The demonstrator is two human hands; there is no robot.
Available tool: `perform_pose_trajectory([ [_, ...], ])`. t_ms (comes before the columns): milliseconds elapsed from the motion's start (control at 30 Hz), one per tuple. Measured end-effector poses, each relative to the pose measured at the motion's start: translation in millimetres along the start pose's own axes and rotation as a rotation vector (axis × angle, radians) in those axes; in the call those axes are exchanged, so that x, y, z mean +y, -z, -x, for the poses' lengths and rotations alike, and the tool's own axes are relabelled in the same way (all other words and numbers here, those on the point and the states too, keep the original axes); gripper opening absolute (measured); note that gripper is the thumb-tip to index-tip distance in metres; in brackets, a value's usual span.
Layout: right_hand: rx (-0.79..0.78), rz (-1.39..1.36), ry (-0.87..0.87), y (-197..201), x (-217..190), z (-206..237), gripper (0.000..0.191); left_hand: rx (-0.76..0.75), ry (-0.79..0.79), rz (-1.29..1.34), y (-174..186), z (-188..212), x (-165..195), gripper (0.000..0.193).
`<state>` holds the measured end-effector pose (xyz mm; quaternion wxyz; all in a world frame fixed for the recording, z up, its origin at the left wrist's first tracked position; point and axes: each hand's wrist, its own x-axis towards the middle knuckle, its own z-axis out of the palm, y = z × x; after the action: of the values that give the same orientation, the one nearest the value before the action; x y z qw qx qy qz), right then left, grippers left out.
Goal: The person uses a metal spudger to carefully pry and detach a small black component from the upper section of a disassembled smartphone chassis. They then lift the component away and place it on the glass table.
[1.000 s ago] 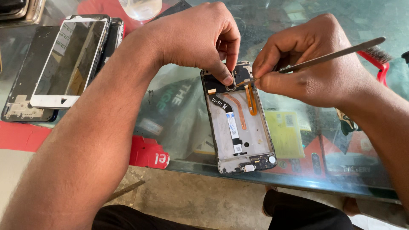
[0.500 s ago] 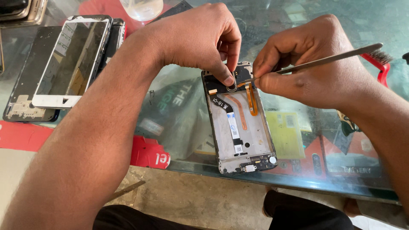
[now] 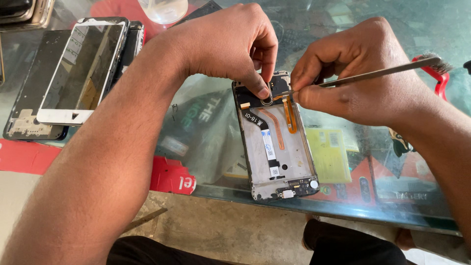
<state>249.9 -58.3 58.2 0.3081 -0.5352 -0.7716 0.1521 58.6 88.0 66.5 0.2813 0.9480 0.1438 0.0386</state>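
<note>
Opened phone frame (image 3: 279, 147) flat on glass table (image 3: 196, 122), centre, long axis near to far. Left hand (image 3: 230, 44) over its far end, thumb pressing there; right hand (image 3: 358, 73) just right of that, holding metal tool (image 3: 378, 73) with tip on frame's far end. Spare phone screens (image 3: 73, 73) stacked far left. Clear cup (image 3: 164, 10) far, beyond left hand. Brush (image 3: 436, 68) right, behind right hand.

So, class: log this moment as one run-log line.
left hand: fingertip on round part atop opened phone frame | right hand: pinching metal tweezers, tip at that part | surface: glass table
</note>
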Motion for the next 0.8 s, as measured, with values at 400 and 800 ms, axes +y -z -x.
perform_pose_trajectory([
  [400,-0.007,0.006,-0.021,0.0,1.1,-0.5,0.004,0.002,0.018,-0.004,-0.1,0.8,1.8,0.022],
  [800,0.007,0.017,-0.009,-1.4,1.7,-0.6,0.005,0.002,0.035,-0.004,0.1,1.5,3.1,0.020],
])
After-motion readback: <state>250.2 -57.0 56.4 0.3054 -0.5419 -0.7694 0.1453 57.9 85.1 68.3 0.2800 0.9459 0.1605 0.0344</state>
